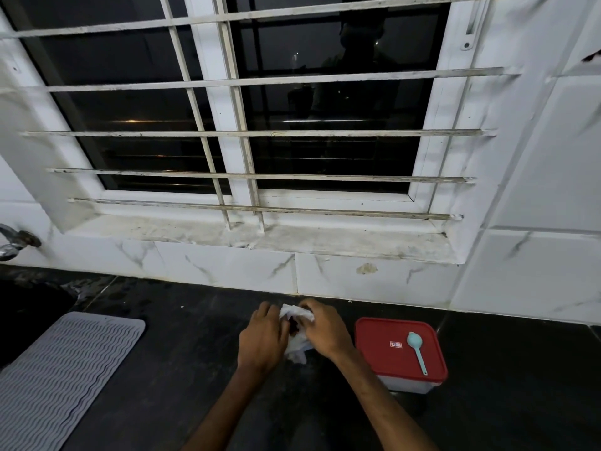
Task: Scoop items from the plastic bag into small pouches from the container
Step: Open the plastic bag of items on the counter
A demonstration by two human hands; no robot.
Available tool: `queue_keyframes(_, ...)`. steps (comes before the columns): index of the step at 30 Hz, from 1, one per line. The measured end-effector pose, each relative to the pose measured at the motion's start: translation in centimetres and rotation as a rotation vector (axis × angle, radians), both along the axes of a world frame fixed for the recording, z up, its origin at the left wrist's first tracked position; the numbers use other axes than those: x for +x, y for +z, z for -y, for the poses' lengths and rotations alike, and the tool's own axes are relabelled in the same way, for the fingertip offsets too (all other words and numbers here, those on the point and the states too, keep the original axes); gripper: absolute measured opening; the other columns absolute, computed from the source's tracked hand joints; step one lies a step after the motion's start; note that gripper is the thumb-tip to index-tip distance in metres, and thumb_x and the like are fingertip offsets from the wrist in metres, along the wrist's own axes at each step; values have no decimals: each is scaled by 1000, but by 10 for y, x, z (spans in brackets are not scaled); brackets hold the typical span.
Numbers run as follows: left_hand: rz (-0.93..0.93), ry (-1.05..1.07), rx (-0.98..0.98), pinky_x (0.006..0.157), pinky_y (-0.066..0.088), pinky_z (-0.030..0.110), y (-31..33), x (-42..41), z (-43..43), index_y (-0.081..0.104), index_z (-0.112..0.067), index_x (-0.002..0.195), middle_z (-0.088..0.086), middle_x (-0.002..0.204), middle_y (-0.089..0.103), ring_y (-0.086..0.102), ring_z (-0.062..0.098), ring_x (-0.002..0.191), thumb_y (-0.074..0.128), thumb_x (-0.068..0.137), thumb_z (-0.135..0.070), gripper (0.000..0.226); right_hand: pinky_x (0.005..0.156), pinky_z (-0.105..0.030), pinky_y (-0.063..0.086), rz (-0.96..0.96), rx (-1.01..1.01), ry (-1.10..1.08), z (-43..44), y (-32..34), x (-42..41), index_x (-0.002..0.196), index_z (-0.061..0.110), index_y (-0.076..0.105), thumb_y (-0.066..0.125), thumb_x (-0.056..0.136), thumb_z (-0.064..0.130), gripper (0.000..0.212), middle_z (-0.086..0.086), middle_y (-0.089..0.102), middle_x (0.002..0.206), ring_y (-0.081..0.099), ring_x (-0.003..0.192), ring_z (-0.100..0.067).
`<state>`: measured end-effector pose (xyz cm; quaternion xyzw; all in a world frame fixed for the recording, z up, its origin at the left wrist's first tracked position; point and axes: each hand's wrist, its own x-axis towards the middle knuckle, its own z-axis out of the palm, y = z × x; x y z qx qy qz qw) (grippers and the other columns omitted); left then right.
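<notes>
Left hand [263,338], right hand [327,328] fingers [308,308] pinch plastic bag [294,312]; black counter [182,369] (barred window [325,102]).

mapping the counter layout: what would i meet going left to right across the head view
tap → grey ridged mat → left hand → white plastic bag → right hand → red-lidded container, light blue spoon lying on its lid

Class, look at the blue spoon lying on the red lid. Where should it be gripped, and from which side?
Pinch the spoon by its thin handle, near the end, coming from above. It lies flat on the lid, with its bowl toward the wall and its handle end toward the near edge. Nothing crowds it.
</notes>
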<state>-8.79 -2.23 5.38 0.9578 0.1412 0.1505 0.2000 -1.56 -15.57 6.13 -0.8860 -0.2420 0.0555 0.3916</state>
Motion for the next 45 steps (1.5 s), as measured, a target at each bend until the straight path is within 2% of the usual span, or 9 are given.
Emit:
queue_keyframes(4, 17, -1, -1, 60, 47, 30, 1, 0, -6, 58, -26, 92, -10, 96, 51, 53, 8, 87, 42, 87, -67, 44, 79, -31, 49, 102, -117, -25, -4, 14, 0, 102, 19, 67, 51, 93, 23, 18, -2, 70, 103, 65, 96, -22)
queue_keyframes(9, 156, -6, -441, 64, 50, 29, -7, 10, -10, 63, -11, 81, -3, 79, 64, 61, 13, 71, 70, 86, -19, 11, 71, -29, 43, 120, -148, -17, -4, 12, -1, 94, 19, 65, 54, 92, 25, 12, -2, 70, 98, 66, 94, -24)
queue_keyframes(18, 168, -132, -708, 70, 50, 18, -17, 7, -15, 47, -9, 104, 3, 93, 58, 60, 1, 79, 72, 78, 9, 41, 71, -29, 42, 165, -161, -73, -7, 11, 4, 103, 19, 64, 51, 89, 18, 19, -1, 69, 102, 64, 96, -24)
queue_keyframes(21, 60, -190, -676, 81, 55, 21, -22, 8, -19, 37, -16, 128, 2, 108, 60, 65, 6, 95, 78, 75, 1, 69, 73, -29, 45, 133, -132, -102, -8, 7, 5, 104, 20, 66, 50, 89, 17, 22, 0, 69, 102, 64, 96, -22)
queue_keyframes(25, 8, -15, -584, 73, 57, 37, -34, 15, -29, 65, -19, 97, 4, 91, 69, 68, 21, 83, 71, 81, -47, 32, 81, -28, 49, 31, -26, -26, -8, 3, 5, 108, 15, 66, 55, 91, 19, 21, -5, 69, 106, 64, 99, -20)
queue_keyframes(33, 279, 386, -893, 74, 48, 36, -18, 20, -2, 60, 2, 88, 13, 83, 62, 58, 26, 81, 42, 93, 7, 19, 88, -36, 48, -126, -346, -120, -11, -7, -5, 127, 6, 51, 71, 83, 45, 62, -13, 56, 124, 58, 112, -30)
queue_keyframes(37, 373, 336, -858, 65, 47, 24, -12, 14, 4, 58, -3, 89, 7, 82, 62, 58, 19, 76, 43, 94, 7, 19, 69, -37, 62, -440, -182, -93, -11, -7, -8, 115, 7, 61, 69, 89, 29, 36, -14, 69, 104, 72, 81, -26)
queue_keyframes(41, 301, 182, -730, 65, 51, 19, -13, 5, -1, 56, -11, 98, 3, 89, 64, 65, 14, 81, 53, 97, -9, 3, 79, -34, 58, -358, -186, -82, -6, -6, 0, 108, 12, 69, 64, 87, 28, 27, -8, 72, 103, 69, 92, -25)
queue_keyframes(45, 77, 104, -777, 63, 50, 19, -19, 3, -9, 42, -11, 109, 1, 97, 61, 64, 11, 86, 63, 94, -19, 27, 69, -28, 51, -306, -97, -70, -5, -1, 6, 92, 11, 71, 57, 84, 13, 17, -10, 73, 92, 70, 90, -26)
